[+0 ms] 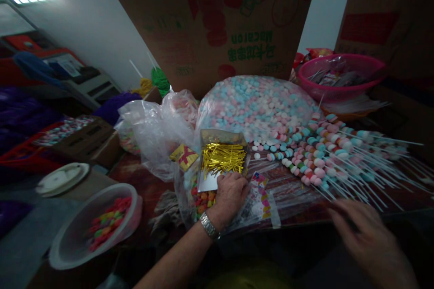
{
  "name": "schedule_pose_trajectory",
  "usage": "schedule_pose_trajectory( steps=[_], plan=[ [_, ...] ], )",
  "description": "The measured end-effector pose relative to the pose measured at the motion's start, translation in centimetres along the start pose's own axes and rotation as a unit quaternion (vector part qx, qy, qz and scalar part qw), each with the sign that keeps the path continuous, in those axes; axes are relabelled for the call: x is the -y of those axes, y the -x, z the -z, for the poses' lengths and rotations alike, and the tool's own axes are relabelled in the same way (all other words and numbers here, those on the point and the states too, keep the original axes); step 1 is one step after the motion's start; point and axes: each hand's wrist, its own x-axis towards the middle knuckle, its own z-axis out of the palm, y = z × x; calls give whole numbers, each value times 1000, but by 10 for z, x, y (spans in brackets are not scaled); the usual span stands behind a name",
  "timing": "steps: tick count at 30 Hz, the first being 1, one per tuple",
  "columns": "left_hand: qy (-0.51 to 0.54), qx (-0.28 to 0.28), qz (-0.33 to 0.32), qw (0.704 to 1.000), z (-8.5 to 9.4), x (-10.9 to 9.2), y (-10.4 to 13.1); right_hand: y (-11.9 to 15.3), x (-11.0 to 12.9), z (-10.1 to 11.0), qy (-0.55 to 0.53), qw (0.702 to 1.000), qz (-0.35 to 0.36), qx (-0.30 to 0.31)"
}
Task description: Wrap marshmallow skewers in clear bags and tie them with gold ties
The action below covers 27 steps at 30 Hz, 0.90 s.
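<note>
My left hand (232, 192), with a metal watch at the wrist, rests at the front edge of a tray (207, 182) of gold twist ties (224, 157). Its fingers are bent down, and whether they pinch anything is hidden. Beside it lie printed clear wrappers (262, 198). My right hand (362, 230) is at the table's front edge, blurred, thumb apart from the fingers and nothing visible between them. Just beyond it lies a pile of candy skewers (315, 162) with white sticks pointing right. Behind the tray is a large bag of pastel candies (257, 104).
A white bowl of gummy candies (134, 219) stands at the left, near a lidded bucket (101, 184). Clear bags (152, 128) lie left of the tray. A pink basket (342, 92) stands at the back right. A large cardboard box (251, 18) rises behind.
</note>
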Motion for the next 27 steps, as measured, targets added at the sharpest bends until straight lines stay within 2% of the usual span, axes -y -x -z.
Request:
schedule_pose_trajectory(
  steps=[1, 3, 5, 7, 9, 12, 14, 16, 19, 21, 23, 25, 27],
  plan=[
    [9, -1, -14, 1000, 3, 1, 1, -13, 11, -18, -16, 998, 58, 32],
    [21, 0, -52, 998, 11, 5, 2, -38, 38, -60, -48, 978, 145, 139],
    [25, -15, -78, 997, 19, 9, 4, -58, 65, -96, -100, 954, 178, 219],
    [33, -51, -74, 995, 25, 13, 7, -66, 83, -117, -116, 949, 175, 235],
    [53, -89, -65, 993, 28, 15, 12, -63, 91, -121, -136, 953, 155, 223],
    [104, -105, -84, 985, 27, 12, 18, -52, 92, -109, -187, 949, 131, 218],
    [142, -90, -110, 980, 27, 11, 21, -46, 91, -98, -197, 941, 143, 237],
    [164, -52, -143, 975, 29, 11, 22, -44, 90, -91, -185, 931, 171, 263],
    [158, -19, -175, 972, 34, 12, 26, -42, 90, -90, -172, 931, 182, 265],
    [155, -38, -156, 975, 34, 11, 31, -40, 92, -93, -165, 937, 178, 250],
    [171, -72, -102, 977, 30, 11, 37, -39, 94, -98, -140, 941, 193, 242],
    [200, -98, -49, 974, 25, 12, 42, -44, 96, -103, -75, 939, 212, 261],
    [219, -111, -27, 969, 22, 15, 46, -58, 93, -111, 7, 936, 204, 286]
  ],
)
